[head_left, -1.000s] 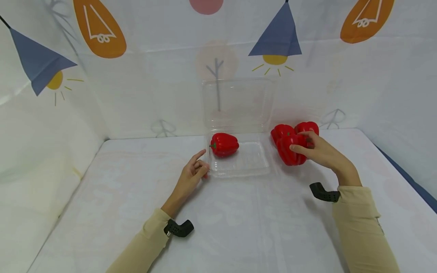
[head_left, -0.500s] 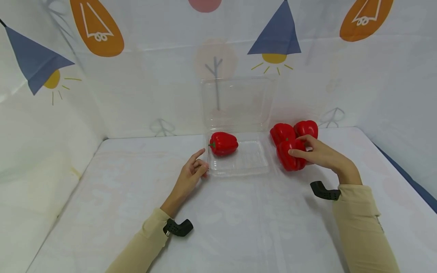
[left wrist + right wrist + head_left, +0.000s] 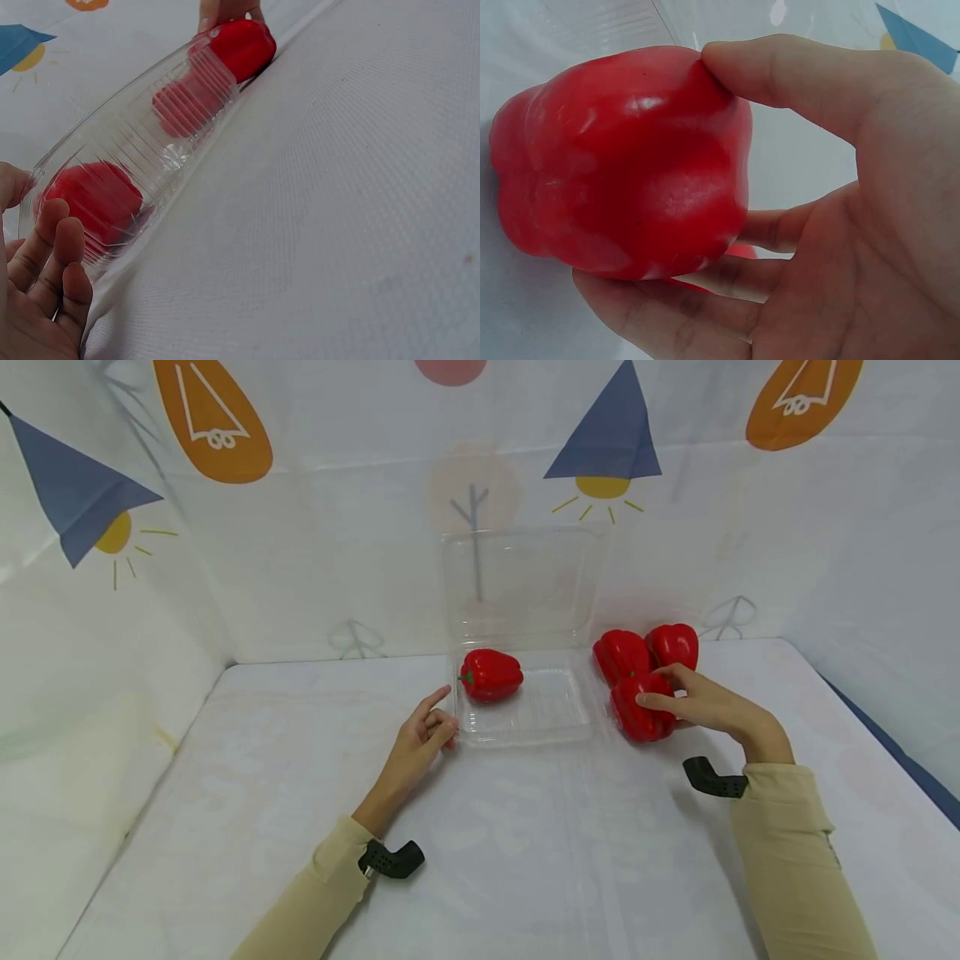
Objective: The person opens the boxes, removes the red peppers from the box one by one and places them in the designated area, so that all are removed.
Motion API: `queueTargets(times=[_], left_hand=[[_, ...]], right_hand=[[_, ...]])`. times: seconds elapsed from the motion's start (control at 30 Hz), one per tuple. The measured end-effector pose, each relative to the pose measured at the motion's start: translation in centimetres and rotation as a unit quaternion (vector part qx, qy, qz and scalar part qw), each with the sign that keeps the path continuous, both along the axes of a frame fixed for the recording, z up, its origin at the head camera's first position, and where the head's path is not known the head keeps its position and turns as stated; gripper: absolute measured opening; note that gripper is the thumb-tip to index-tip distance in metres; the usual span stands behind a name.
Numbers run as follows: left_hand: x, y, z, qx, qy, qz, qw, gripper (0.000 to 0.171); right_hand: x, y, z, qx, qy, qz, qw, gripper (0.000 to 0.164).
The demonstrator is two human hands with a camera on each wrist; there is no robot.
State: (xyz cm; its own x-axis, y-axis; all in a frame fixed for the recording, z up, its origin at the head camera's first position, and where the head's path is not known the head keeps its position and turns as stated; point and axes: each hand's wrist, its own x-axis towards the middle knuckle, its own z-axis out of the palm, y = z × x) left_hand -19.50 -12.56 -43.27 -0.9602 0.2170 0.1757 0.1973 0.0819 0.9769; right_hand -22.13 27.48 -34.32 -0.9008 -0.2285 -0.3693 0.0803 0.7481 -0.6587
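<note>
My right hand [image 3: 708, 700] grips a red bell pepper [image 3: 637, 717], thumb on one side and fingers round the other. The right wrist view shows this bell pepper [image 3: 630, 165] filling the grasp. Two more red bell peppers [image 3: 621, 653] stand just behind it. Left of them, a clear plastic clamshell box [image 3: 551, 710] has its lid [image 3: 525, 581] raised against the backdrop. Inside, at the left, lies one bell pepper [image 3: 491, 676] with a green stem. My left hand [image 3: 416, 743] rests at the box's left edge, fingers loosely bent, fingertips by the clear wall [image 3: 150, 150].
A white cloth [image 3: 510, 843] covers the table. Behind it hangs a white backdrop [image 3: 337, 543] printed with lamps and orange shapes. Black wrist camera mounts [image 3: 393, 860] sit on both sleeves. A dark blue strip [image 3: 900, 760] runs along the right edge.
The right hand has drawn its bell pepper slightly toward the front, away from the two behind, and lowered it. The left hand and the box have stayed put.
</note>
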Motion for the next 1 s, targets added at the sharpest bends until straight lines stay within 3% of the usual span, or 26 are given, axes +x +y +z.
queueTargets(times=[1.0], left_hand=[[0.0,0.0,0.1,-0.001,0.006,0.002,1.0,0.054]], right_hand=[[-0.6,-1.0,-0.3,0.034,0.051,-0.003,0.998,0.085]])
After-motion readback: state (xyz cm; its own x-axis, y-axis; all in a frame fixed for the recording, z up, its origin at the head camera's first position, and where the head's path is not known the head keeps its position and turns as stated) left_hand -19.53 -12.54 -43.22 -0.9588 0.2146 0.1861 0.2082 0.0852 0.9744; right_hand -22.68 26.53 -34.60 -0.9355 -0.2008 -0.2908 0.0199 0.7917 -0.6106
